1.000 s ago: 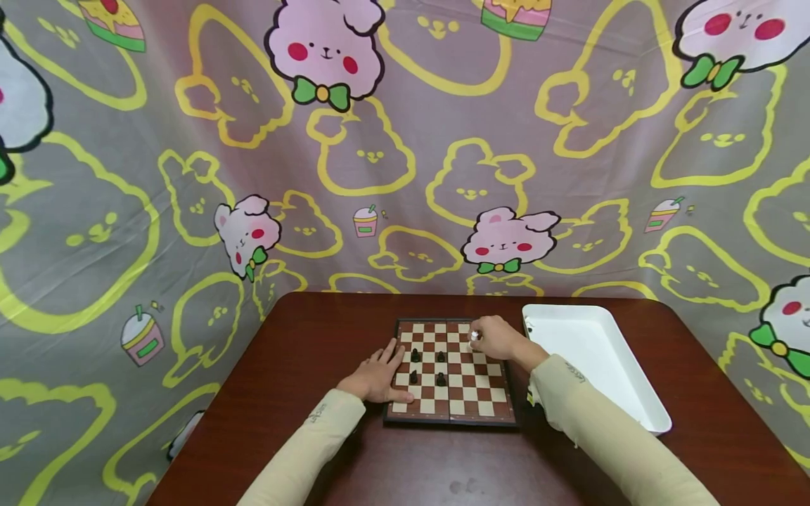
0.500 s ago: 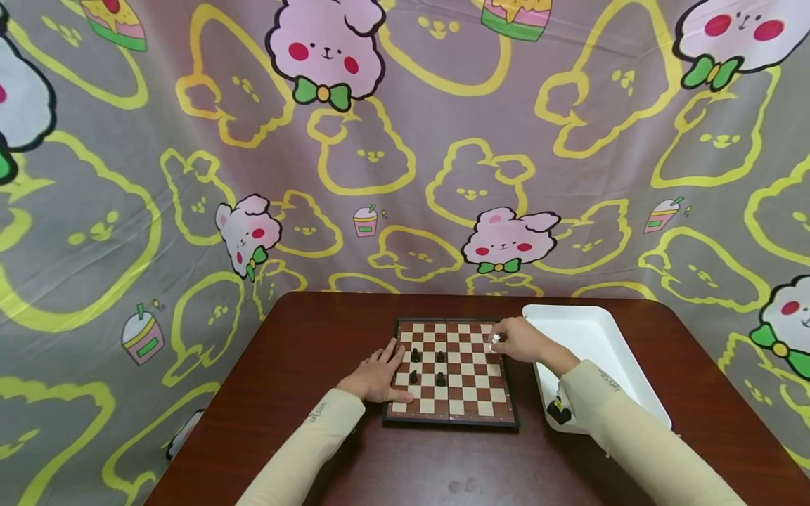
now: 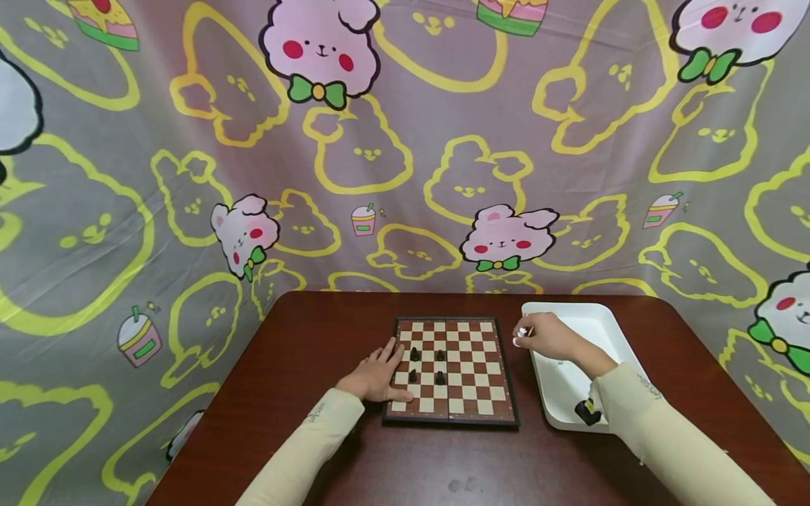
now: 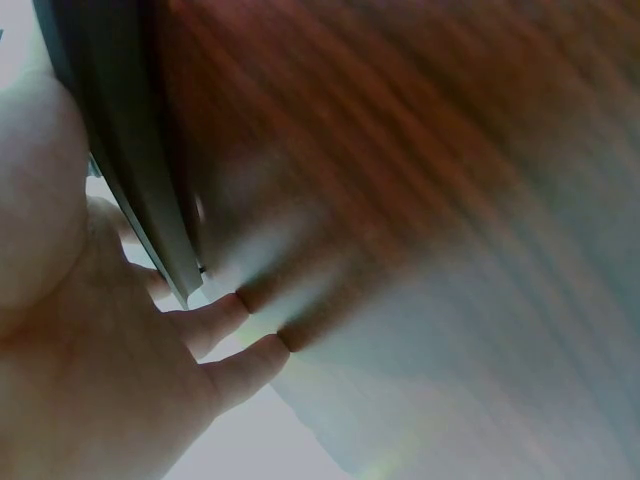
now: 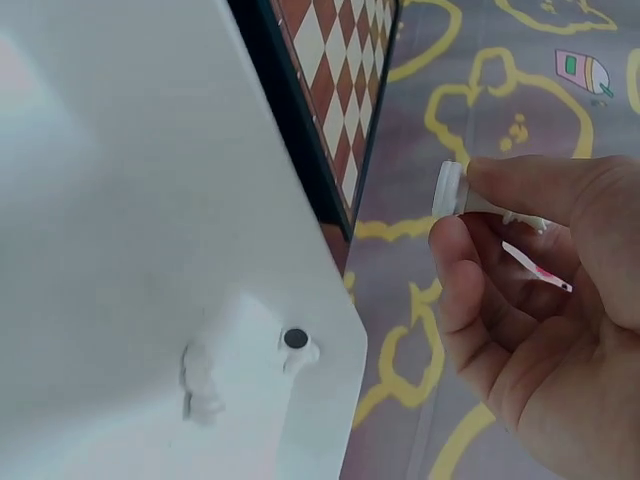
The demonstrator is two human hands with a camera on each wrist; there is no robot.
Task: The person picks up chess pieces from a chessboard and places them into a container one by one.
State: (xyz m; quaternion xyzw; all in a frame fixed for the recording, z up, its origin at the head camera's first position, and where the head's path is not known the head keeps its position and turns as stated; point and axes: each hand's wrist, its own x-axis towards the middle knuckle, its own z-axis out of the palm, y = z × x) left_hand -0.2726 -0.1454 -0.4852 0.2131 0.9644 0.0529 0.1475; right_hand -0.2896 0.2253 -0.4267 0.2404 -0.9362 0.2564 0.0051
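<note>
A brown-and-cream chessboard (image 3: 474, 393) lies flat on the table. My left hand (image 3: 373, 378) rests along its left edge with the fingers spread, the thumb over the near left squares. In the left wrist view the board's dark edge runs beside the palm (image 4: 90, 370). Several black chess pieces (image 3: 440, 378) stand on the board's left half. My right hand (image 3: 557, 339) pinches a white chess piece (image 5: 450, 190) between thumb and fingers. It holds the piece in the air near the left rim of a white tray (image 3: 552, 404), right of the board.
Inside the tray, the right wrist view shows a white chess piece with a dark round base (image 5: 296, 339) and another white piece (image 5: 198, 388). The dark wooden table (image 3: 329, 323) extends around the board. A patterned cloth (image 3: 405, 169) hangs behind and at the sides.
My right hand has moved right with the white chess piece, from above the board's far right squares to the tray's left rim. The left hand has stayed in place.
</note>
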